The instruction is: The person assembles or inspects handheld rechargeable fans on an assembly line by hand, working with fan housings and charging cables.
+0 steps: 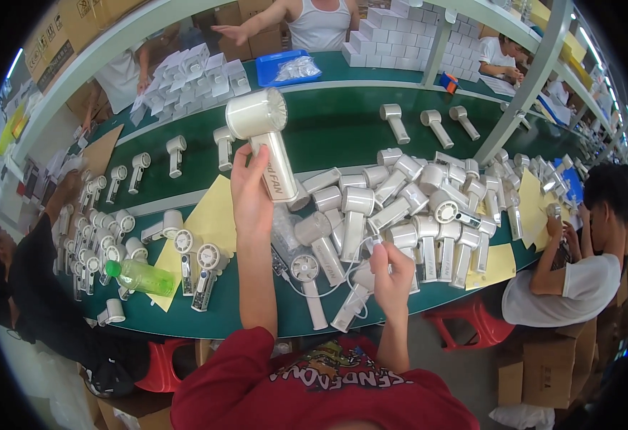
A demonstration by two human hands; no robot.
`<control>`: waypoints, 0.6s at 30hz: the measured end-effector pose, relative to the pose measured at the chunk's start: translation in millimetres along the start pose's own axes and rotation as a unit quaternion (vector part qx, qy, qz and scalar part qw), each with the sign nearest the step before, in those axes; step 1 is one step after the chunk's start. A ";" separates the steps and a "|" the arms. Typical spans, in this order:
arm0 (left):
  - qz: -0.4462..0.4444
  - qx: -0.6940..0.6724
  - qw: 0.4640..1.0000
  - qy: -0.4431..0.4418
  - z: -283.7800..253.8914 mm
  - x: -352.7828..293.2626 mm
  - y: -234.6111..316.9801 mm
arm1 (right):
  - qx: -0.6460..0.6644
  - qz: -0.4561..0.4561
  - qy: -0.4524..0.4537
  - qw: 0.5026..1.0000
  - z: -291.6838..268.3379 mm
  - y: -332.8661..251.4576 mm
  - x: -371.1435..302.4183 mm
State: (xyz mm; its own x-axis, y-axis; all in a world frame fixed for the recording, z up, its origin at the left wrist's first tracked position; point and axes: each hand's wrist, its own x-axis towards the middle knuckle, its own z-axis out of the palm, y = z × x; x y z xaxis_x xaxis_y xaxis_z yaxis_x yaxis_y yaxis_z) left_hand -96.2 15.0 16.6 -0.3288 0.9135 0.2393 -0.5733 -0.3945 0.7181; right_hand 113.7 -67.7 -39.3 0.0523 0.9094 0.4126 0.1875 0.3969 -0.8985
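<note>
My left hand [251, 190] is closed around the handle of a white handheld fan [256, 118], raised above the bench with its round head up. My right hand [391, 276] pinches the end of a thin white charging cable [362, 312]. That cable loops over the bench beneath, past an upright fan with an open grille [304, 269]. Beyond my right hand lies a large heap of white handheld fans [392, 193], piled at many angles. A crumpled clear plastic bag [282, 231] lies between my forearms, partly covered by fans.
Several fans lie spaced along the green belt [314, 129]. A green bottle [142, 277] rests on yellow paper [210, 215] at left. White boxes and a blue tray [285, 68] stand on the far side. Co-workers sit left and right; a metal post [525, 93] rises at right.
</note>
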 end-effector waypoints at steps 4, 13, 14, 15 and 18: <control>0.045 0.005 0.999 0.016 11.2 -6.7 -2.1 | -0.006 -0.008 0.003 1.000 -2.2 1.0 0.4; 0.127 0.105 0.986 0.010 18.9 -11.3 -7.4 | -0.007 -0.001 0.008 1.000 -4.5 0.0 -0.7; 0.128 0.106 0.986 0.011 16.4 -11.7 -5.2 | -0.006 -0.002 0.008 1.000 -3.9 -0.6 -0.8; 0.074 0.066 0.995 -0.023 12.0 -11.8 -1.8 | -0.006 -0.002 0.005 1.000 -3.1 -1.4 -1.1; -0.026 -0.023 0.994 -0.100 10.8 -11.1 -2.1 | -0.009 0.002 0.008 1.000 -4.9 1.8 -1.7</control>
State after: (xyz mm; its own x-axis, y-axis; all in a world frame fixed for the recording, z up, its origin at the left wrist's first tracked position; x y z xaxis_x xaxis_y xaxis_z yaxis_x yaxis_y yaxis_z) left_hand -83.2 6.8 19.5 -0.1444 0.9324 0.3313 -0.6212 -0.3461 0.7031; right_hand 118.8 -69.1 -40.9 0.0695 0.9083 0.4124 0.2054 0.3915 -0.8970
